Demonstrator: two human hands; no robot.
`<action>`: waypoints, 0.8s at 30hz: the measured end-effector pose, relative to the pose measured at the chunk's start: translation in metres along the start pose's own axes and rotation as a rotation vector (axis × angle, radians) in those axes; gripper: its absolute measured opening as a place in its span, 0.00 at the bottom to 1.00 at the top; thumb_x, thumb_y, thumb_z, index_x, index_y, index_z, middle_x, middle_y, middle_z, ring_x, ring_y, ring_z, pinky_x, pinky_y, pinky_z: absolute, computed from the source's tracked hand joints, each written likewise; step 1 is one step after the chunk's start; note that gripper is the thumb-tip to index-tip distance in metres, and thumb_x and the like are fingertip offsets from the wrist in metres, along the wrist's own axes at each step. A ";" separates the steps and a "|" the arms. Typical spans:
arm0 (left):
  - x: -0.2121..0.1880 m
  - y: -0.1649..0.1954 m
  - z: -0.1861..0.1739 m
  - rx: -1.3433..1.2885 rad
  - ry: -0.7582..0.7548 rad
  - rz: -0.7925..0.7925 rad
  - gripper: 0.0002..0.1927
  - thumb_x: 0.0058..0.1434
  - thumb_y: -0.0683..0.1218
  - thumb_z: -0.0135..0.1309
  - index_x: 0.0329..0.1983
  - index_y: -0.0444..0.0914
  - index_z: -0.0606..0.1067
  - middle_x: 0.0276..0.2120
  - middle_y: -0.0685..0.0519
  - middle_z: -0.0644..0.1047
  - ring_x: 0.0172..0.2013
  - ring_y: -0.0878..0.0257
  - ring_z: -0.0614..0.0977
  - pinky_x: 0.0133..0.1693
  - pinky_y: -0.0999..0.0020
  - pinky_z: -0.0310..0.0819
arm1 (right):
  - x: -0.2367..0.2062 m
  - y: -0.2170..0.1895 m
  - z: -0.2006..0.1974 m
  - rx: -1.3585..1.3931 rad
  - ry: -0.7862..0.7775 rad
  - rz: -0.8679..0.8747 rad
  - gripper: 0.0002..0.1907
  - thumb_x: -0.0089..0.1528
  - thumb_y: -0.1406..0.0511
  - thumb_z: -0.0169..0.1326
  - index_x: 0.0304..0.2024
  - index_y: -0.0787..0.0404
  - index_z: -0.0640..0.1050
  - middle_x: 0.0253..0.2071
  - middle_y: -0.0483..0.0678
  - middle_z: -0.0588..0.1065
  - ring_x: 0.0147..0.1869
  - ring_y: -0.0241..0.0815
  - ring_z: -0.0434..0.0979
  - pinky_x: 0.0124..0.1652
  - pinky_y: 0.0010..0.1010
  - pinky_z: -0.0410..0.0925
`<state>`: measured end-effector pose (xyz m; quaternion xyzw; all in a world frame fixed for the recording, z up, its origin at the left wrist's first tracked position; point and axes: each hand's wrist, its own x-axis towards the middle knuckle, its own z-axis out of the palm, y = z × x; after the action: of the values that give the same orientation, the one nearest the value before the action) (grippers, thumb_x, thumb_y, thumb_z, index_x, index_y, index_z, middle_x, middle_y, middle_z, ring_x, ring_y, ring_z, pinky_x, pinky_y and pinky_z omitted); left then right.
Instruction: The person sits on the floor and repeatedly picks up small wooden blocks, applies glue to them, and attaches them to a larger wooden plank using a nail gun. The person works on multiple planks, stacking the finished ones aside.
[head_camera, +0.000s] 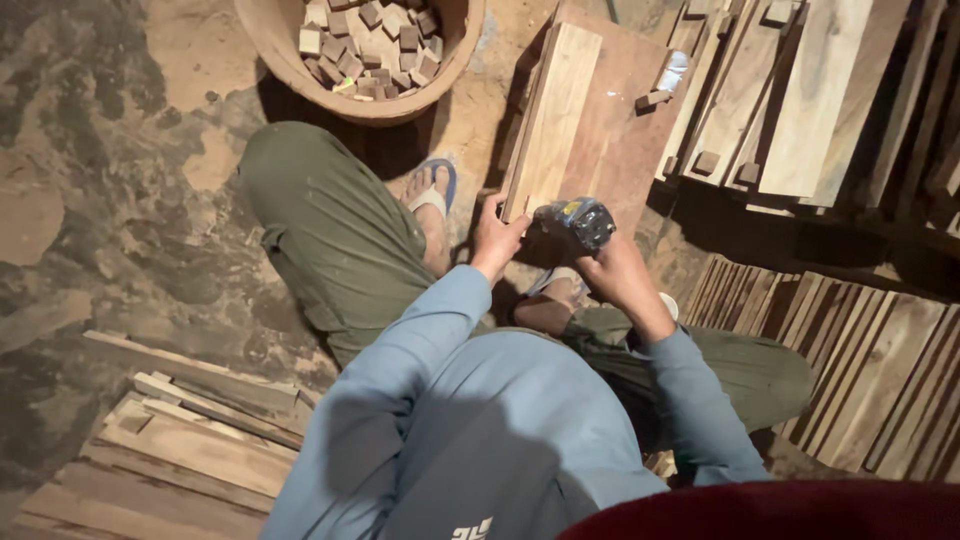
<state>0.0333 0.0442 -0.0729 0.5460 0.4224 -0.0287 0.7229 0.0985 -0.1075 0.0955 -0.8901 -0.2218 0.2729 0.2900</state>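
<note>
Steadying the work, the plank (550, 120) is gripped at its near end by the left hand (495, 238) while the small power tool (583, 222) is clasped tight in the right hand (617, 272), pressed beside that end

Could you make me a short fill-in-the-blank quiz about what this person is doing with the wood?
1. The left hand grips the near end of a long wooden ____.
2. The right hand holds a small power ____.
3. The round basin holds small wooden ____.

Missing words: plank; tool; blocks.
</note>
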 end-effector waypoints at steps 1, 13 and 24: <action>-0.001 0.001 0.000 0.006 0.005 0.000 0.27 0.56 0.45 0.63 0.58 0.41 0.70 0.32 0.47 0.79 0.24 0.62 0.78 0.22 0.68 0.72 | 0.000 0.002 0.003 -0.005 0.024 -0.044 0.21 0.57 0.67 0.56 0.53 0.66 0.75 0.44 0.63 0.77 0.49 0.64 0.78 0.46 0.43 0.71; 0.003 -0.001 0.005 -0.116 -0.041 -0.007 0.30 0.56 0.43 0.63 0.60 0.38 0.64 0.39 0.46 0.79 0.31 0.59 0.84 0.25 0.65 0.82 | 0.034 0.056 -0.012 -0.027 0.490 -0.101 0.37 0.55 0.72 0.58 0.68 0.63 0.65 0.56 0.65 0.72 0.55 0.64 0.76 0.50 0.44 0.69; 0.017 0.003 0.001 -0.204 0.029 -0.133 0.32 0.57 0.45 0.63 0.61 0.36 0.61 0.34 0.44 0.79 0.25 0.59 0.81 0.22 0.66 0.76 | 0.062 0.083 -0.010 -0.368 0.258 -0.286 0.36 0.52 0.68 0.63 0.64 0.56 0.73 0.56 0.59 0.70 0.55 0.62 0.69 0.51 0.54 0.61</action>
<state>0.0461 0.0519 -0.0815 0.4408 0.4688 -0.0256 0.7651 0.1710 -0.1379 0.0274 -0.9148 -0.3526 0.0685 0.1848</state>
